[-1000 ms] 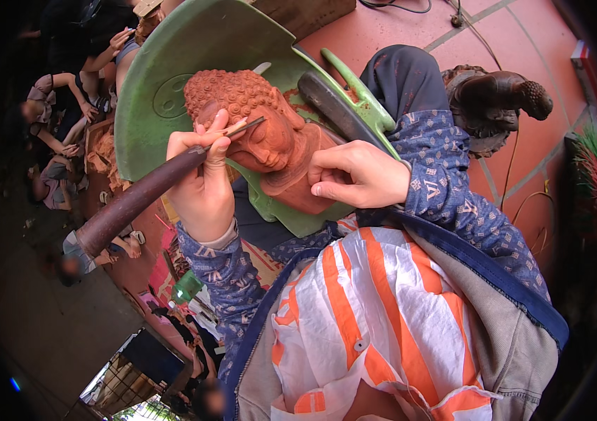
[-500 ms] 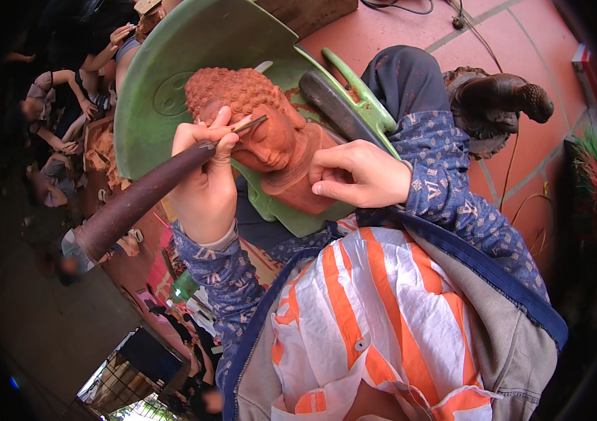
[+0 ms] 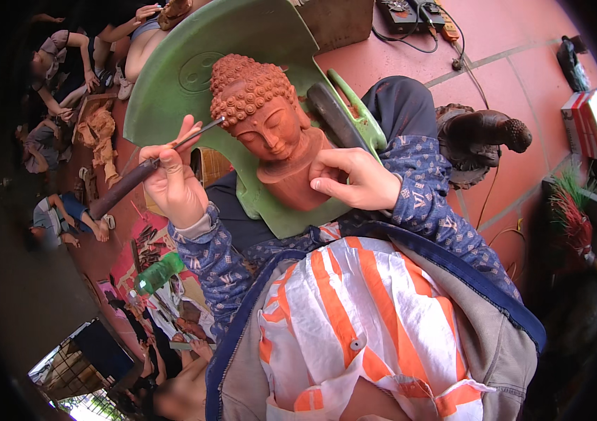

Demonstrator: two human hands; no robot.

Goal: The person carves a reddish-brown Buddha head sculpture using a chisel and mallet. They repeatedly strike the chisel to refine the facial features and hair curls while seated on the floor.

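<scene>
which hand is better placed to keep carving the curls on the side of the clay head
Left. The left hand already grips the carving tool, its thin tip at the curls on the clay head. The right hand is busy bracing the neck against the green chair, so it likely can't be spared.

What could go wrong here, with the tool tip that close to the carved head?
1. The left hand holds the carving tool with its thin tip at the curls of the red-brown carved head; a slip could gouge them.
2. The right hand steadies only the neck; the head, leaning on the green plastic chair, may twist.
</scene>
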